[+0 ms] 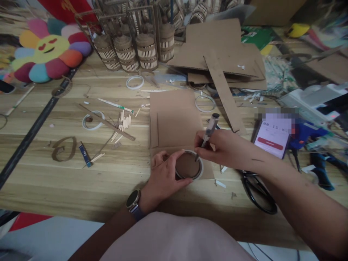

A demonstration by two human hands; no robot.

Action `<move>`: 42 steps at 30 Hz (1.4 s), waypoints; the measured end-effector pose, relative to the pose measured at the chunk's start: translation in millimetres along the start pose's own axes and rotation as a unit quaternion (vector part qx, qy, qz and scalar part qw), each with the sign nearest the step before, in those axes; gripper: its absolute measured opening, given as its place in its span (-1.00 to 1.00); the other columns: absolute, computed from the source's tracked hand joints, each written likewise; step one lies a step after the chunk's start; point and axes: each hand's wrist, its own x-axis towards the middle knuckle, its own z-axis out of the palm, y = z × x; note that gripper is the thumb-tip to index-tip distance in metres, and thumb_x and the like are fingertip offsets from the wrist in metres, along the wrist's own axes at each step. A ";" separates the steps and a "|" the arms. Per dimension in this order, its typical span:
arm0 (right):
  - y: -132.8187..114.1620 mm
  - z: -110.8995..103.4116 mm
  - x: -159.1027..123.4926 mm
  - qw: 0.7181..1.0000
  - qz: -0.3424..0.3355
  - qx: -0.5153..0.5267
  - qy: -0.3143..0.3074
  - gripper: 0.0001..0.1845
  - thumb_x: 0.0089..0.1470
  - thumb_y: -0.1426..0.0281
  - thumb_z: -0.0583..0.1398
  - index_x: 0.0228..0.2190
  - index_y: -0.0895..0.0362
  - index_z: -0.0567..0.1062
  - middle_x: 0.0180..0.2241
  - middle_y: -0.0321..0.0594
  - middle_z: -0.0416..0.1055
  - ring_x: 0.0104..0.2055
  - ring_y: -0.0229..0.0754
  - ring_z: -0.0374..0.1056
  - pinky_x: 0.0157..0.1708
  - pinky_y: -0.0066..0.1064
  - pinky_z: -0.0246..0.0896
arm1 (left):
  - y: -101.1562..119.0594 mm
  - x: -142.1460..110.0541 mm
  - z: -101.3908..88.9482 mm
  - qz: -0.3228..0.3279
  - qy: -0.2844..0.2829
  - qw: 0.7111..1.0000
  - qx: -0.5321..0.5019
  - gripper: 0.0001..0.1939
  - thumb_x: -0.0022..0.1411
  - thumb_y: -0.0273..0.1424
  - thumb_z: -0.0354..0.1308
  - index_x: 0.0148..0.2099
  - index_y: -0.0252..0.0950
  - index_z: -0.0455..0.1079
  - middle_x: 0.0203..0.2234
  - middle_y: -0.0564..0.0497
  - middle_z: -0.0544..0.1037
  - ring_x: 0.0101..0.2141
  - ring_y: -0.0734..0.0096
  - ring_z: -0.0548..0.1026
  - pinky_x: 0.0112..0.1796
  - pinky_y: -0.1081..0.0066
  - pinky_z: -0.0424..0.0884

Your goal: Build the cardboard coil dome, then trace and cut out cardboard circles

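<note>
My left hand [165, 168] is closed around the left side of a tape roll [201, 169], thumb and fingers pressing on its rim. The roll lies flat on a folded piece of cardboard [176, 121], and bare cardboard shows through its middle. In my right hand [214, 145] is a pen [210, 131], gripped near its lower end. Its tip points down inside the ring, close to the inner right edge. Whether the tip touches the cardboard I cannot tell.
Small wooden sticks [123, 123] lie left of the cardboard. Lantern-like stick models [145, 50] stand at the back, beside stacked cardboard [214, 43]. A phone [273, 134], black-handled scissors [259, 194] and a blue glue gun [310, 132] lie to the right.
</note>
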 end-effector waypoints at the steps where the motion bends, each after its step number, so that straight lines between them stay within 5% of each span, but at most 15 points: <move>1: 2.1 2.3 -1.3 1.000 -0.015 0.024 -0.003 -0.86 0.05 0.35 0.13 -0.46 0.09 0.47 -0.58 -0.30 0.43 -0.56 -0.23 0.28 -0.54 -0.43 0.08 | 0.0 0.2 0.0 0.000 0.002 1.000 -0.003 -0.15 -0.02 -0.18 0.43 0.28 -0.18 0.22 0.07 -0.10 0.52 0.05 -0.13 0.28 0.07 -0.08 0.23; 8: 6.3 27.4 -1.5 0.993 -0.043 0.087 -0.065 -0.84 0.06 0.38 0.11 -0.45 0.10 0.49 -0.61 -0.33 0.37 -0.57 -0.24 0.24 -0.57 -0.44 0.05 | -1.3 1.1 0.6 -0.002 0.007 1.000 -0.012 -0.14 -0.06 -0.14 0.45 0.26 -0.11 0.23 0.07 -0.09 0.52 0.07 -0.16 0.29 0.05 -0.07 0.26; 15: 2.9 25.0 3.1 0.992 -0.049 0.049 -0.107 -0.82 0.05 0.44 0.10 -0.51 0.11 0.47 -0.70 -0.38 0.25 -0.64 -0.29 0.15 -0.62 -0.43 -0.09 | -1.2 0.7 -0.1 0.002 0.001 1.000 -0.003 -0.14 -0.03 -0.13 0.44 0.27 -0.18 0.22 0.08 -0.13 0.50 0.08 -0.18 0.27 0.05 -0.09 0.25; 26: -9.9 6.6 14.4 0.982 -0.099 -0.157 -0.044 -0.82 0.04 0.47 0.13 -0.55 0.10 0.46 -0.54 -0.15 0.47 -0.48 -0.12 0.34 -0.45 -0.32 0.05 | -0.7 0.6 0.1 -0.001 -0.002 1.000 -0.006 -0.16 -0.03 -0.16 0.44 0.27 -0.19 0.23 0.08 -0.12 0.51 0.07 -0.18 0.28 0.06 -0.12 0.24; 32: 4.1 5.0 -7.0 0.994 -0.059 0.075 0.051 -0.84 0.11 0.30 0.12 -0.38 0.08 0.47 -0.51 -0.26 0.46 -0.46 -0.17 0.36 -0.44 -0.36 0.18 | -0.3 -0.1 -0.5 0.001 0.003 1.000 -0.013 -0.16 -0.02 -0.18 0.44 0.27 -0.16 0.22 0.07 -0.09 0.52 0.05 -0.14 0.29 0.06 -0.10 0.23; 42: 25.7 65.5 -25.9 0.938 0.017 0.329 0.112 -0.79 0.04 0.22 0.24 -0.35 0.09 0.57 -0.43 -0.25 0.51 -0.42 -0.18 0.38 -0.47 -0.39 0.26 | -1.6 -0.5 1.1 0.011 0.010 1.000 0.003 -0.15 -0.02 -0.16 0.44 0.28 -0.18 0.21 0.07 -0.11 0.52 0.05 -0.14 0.30 0.05 -0.08 0.24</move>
